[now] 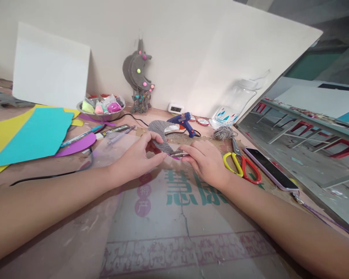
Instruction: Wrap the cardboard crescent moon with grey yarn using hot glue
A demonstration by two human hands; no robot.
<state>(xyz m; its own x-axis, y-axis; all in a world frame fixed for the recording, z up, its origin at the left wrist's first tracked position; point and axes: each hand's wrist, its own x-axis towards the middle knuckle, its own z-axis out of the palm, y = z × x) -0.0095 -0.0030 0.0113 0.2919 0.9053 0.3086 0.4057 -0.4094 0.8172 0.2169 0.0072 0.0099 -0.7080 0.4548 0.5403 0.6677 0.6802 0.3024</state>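
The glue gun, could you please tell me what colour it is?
The glue gun is mainly dark blue; the head view shows it.

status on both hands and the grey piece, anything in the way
Left hand gripping grey piece. Right hand holding slim tool at piece's lower end. Blue glue gun just beyond, not between hands.

The curved piece [158,128] is streaked grey, the glue gun [186,123] blue, the top sheet [36,136] plain turquoise.

Left hand [142,153] and right hand [205,161] close together in pinch grips
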